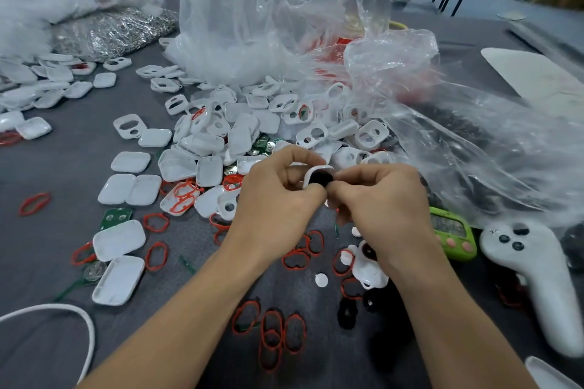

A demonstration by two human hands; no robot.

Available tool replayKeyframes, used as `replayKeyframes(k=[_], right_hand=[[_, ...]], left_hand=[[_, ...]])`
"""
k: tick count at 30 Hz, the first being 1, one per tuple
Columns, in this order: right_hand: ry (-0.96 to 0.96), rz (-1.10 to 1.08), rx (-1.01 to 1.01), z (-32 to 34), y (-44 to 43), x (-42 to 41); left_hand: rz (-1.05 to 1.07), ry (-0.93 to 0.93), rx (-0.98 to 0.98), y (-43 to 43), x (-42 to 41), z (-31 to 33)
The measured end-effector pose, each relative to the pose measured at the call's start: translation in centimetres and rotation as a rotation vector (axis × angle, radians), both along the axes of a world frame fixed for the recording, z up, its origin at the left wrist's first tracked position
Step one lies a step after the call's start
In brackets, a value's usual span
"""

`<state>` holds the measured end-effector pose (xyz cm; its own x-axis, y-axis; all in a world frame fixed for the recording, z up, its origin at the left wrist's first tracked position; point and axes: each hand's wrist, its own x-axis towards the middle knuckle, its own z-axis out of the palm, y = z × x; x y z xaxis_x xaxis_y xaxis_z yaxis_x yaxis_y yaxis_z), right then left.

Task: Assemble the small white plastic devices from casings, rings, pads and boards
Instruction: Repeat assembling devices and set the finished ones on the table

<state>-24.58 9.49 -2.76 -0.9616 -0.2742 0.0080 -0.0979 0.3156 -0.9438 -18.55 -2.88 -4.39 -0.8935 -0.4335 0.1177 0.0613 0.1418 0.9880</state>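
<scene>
Count in view: I see two hands, one held casing, one black pad.

1. My left hand grips the casing with curled fingers, thumb on its near edge.
2. My right hand pinches the pad between thumb and forefinger. The pad sits against the casing's open face.
3. Both hands cover the casing's lower half, so I cannot tell whether the pad is seated.

Around the casing:
- Behind it and to the left lies a heap of white casings (too many to count).
- Below it, nearest to me, four red rings lie in an overlapping cluster. More rings are scattered on the table to the left.
- Left and below it, one green board lies partly under a white lid.
- Right and below it are one green timer and one white controller.
- Behind and right of it, a clear bag drapes over the heap's right edge and blurs the parts beneath.
- Far left and below it curves one white cord.
</scene>
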Motion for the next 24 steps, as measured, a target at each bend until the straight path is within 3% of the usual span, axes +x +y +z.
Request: replayKeyframes(k=[4, 9, 13, 18, 24], right_hand=[[-0.015, 0.003, 0.099, 0.2, 0.6, -0.2], [0.166, -0.106, 0.234, 0.2, 0.7, 0.0], [0.174, -0.113, 0.115, 0.2, 0.5, 0.0], [0.398, -0.101, 0.196, -0.6, -0.1, 0.6], [0.317, -0.039, 0.147, -0.6, -0.1, 0.2]], left_hand=[[-0.016, -0.005, -0.054, 0.3, 0.0, -0.1], [0.025, 0.012, -0.068, 0.7, -0.1, 0.0], [0.075, 0.019, -0.030, 0.5, -0.2, -0.1], [0.035, -0.048, -0.069, -0.1, -0.2, -0.4], [0.017, -0.069, -0.264, -0.5, -0.2, -0.6]])
